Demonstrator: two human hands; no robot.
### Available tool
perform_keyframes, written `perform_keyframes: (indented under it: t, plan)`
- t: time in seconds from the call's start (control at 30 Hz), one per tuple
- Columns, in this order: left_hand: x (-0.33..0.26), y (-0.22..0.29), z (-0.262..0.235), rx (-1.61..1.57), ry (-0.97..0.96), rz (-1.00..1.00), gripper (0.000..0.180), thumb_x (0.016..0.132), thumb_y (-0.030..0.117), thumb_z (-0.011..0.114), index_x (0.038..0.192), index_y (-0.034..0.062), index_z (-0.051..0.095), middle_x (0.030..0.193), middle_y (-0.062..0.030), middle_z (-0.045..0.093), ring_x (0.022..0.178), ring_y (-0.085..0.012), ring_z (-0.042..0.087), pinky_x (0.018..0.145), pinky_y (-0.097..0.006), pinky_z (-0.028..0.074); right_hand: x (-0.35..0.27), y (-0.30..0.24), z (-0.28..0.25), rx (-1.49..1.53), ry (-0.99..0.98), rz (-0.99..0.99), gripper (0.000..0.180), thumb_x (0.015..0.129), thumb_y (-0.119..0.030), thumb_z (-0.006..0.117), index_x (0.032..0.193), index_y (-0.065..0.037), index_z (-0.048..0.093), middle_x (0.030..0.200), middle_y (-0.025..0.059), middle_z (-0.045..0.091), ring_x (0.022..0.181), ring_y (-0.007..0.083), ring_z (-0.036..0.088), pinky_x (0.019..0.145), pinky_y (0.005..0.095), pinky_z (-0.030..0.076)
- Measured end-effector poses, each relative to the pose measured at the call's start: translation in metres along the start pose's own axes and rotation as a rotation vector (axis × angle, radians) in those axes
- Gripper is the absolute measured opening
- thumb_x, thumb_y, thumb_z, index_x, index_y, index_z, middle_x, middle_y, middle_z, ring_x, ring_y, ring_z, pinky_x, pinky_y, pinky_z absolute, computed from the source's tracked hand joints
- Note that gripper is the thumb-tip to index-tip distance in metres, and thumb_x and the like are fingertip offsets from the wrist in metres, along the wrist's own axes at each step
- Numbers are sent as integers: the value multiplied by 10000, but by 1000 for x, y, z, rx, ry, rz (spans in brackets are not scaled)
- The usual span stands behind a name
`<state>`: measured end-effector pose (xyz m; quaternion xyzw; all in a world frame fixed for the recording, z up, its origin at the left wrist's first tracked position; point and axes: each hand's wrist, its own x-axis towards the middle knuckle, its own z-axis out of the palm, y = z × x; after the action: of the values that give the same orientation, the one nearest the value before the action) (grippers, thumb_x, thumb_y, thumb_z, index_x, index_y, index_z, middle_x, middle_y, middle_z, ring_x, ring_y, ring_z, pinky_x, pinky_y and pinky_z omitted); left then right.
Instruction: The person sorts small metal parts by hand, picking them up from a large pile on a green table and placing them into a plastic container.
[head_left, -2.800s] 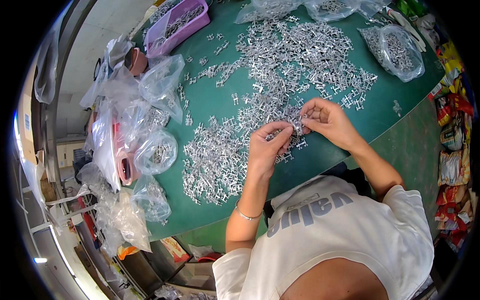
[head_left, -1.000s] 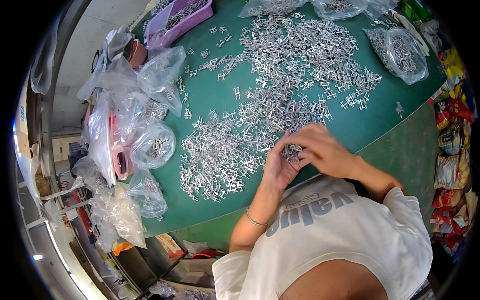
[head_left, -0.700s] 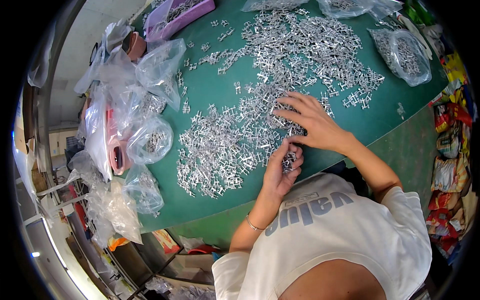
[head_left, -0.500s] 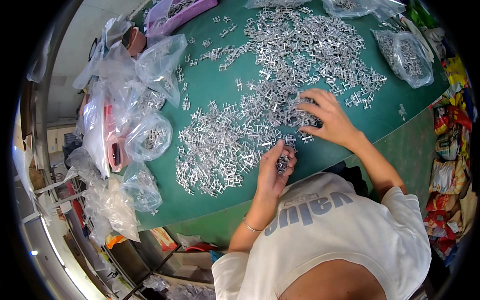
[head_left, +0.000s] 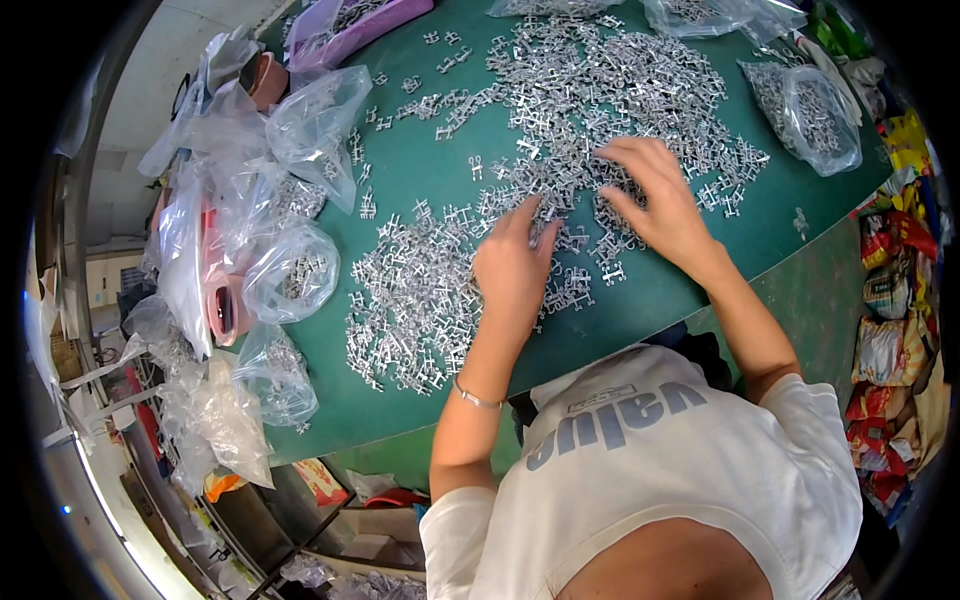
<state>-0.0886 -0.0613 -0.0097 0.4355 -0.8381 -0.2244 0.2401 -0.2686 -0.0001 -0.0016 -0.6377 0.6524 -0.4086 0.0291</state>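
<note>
Many small silvery metal pieces, shaped like double-ended clips, lie heaped on a green table [head_left: 400,180]. A large pile [head_left: 620,90] spreads across the far side, and a second pile [head_left: 410,300] lies nearer, to the left. My left hand [head_left: 512,260] is palm down over the inner edge of the near pile, thumb apart from the fingers; whatever lies under its palm is hidden. At the lower edge of the large pile, my right hand [head_left: 660,205] curves over some pieces, its thumb and fingers spread. Loose metal pieces [head_left: 568,290] lie between the hands and the table's near edge.
Clear plastic bags [head_left: 295,270] with more pieces crowd the left edge beside a pink container [head_left: 228,308]. A purple bin [head_left: 360,30] stands at the far left. Another filled bag [head_left: 815,120] lies at the right edge. Colourful packages [head_left: 885,350] are stacked beyond the table on the right.
My left hand has gone from a closed grip around some pieces near the table edge to a spread, palm-down pose farther up and left. My right hand has shifted slightly away from me.
</note>
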Motion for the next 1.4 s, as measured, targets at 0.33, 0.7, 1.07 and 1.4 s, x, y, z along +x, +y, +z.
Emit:
perform_keyframes:
  t: [0.33, 0.7, 1.07, 1.4]
  plan:
    - [20, -19, -1, 132, 108, 61, 83, 737, 116, 641, 789, 53, 652, 737, -94, 614, 572, -263, 582, 539, -331, 448, -2, 35, -1, 161, 9, 224, 66, 744, -54, 631, 774, -34, 575, 763, 37, 589, 736, 162, 537, 675, 312, 402]
    - [1, -6, -10, -955, -161, -486, 167, 846, 33, 492, 923, -12, 632, 679, -33, 571, 546, -61, 502, 413, -161, 322, -19, 25, -29, 942, -221, 815, 123, 825, -63, 580, 940, -20, 582, 812, 52, 599, 709, 132, 571, 616, 235, 434]
    - [-11, 6, -4, -1036, -266, -641, 181, 873, 161, 531, 830, -7, 583, 573, -4, 489, 499, -77, 485, 380, -173, 266, 3, -4, 15, -446, -224, -14, 95, 679, -136, 650, 721, -55, 624, 814, 59, 528, 839, 212, 465, 720, 330, 341]
    - [-31, -7, -13, -1443, -192, -801, 240, 894, 233, 508, 936, -2, 532, 701, -37, 467, 568, -115, 459, 398, -185, 310, 12, 6, 12, -480, -364, -124, 45, 675, -87, 611, 698, -58, 636, 824, 64, 558, 875, 213, 493, 762, 353, 347]
